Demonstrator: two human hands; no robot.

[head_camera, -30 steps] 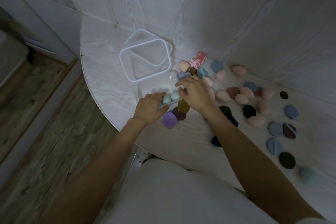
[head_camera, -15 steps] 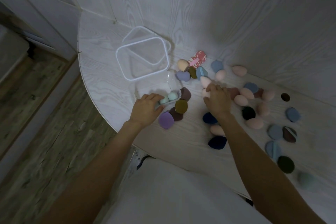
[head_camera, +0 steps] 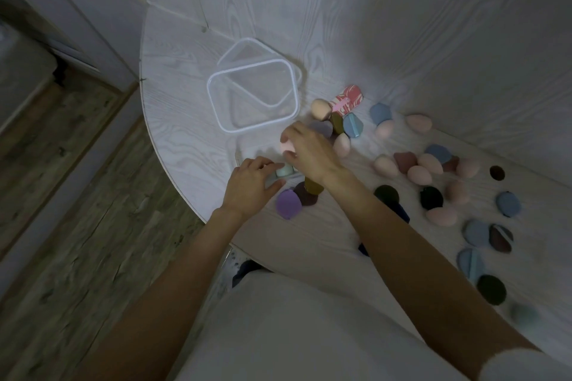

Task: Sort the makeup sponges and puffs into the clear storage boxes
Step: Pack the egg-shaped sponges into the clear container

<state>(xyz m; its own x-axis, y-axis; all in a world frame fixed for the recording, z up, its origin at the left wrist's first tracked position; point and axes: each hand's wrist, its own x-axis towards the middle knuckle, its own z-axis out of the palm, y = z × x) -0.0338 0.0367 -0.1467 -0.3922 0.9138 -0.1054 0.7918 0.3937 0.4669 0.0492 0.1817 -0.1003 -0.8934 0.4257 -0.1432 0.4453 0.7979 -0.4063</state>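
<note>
Fingers of your right hand point(head_camera: 309, 151) pinch a pink sponge point(head_camera: 287, 147) above the small clear box point(head_camera: 280, 171), which your left hand point(head_camera: 250, 185) grips steady for the drop.

Rounded white tabletop with a printed wood-grain surface point(head_camera: 173, 108), its curved edge running from upper left toward the lower centre. Behind and to the right of it stands a pale wood-grain wall panel point(head_camera: 402, 25), meeting the tabletop along a seam. To the left, below the table edge, lies a grey-brown wood-plank floor point(head_camera: 77, 195) with a lighter strip crossing it diagonally. At upper left a white cabinet front with panelled lines point(head_camera: 71, 9) rises from the floor; what sits on top of it is too blurred to identify. At bottom centre, a light-coloured fabric garment point(head_camera: 294, 334) fills the foreground beneath the table edge.
</note>
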